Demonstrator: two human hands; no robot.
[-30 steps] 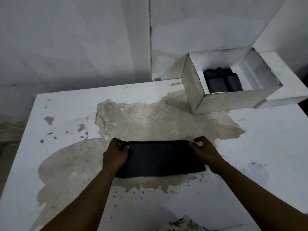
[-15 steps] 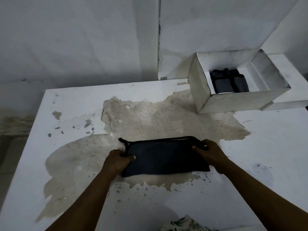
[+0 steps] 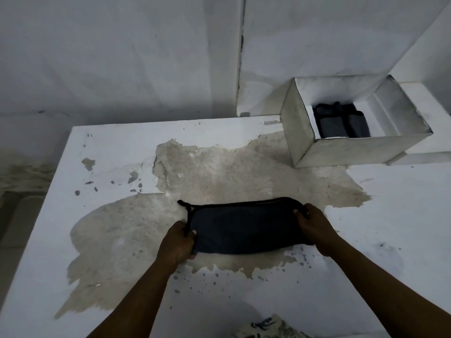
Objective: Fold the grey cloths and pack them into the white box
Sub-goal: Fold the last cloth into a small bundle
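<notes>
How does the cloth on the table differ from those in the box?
The cloth on the table is a long flat strip; the cloths in the white box are compact folds. Left hand and right hand grip the first's ends; the boxed ones lie untouched. Both dark grey.
</notes>
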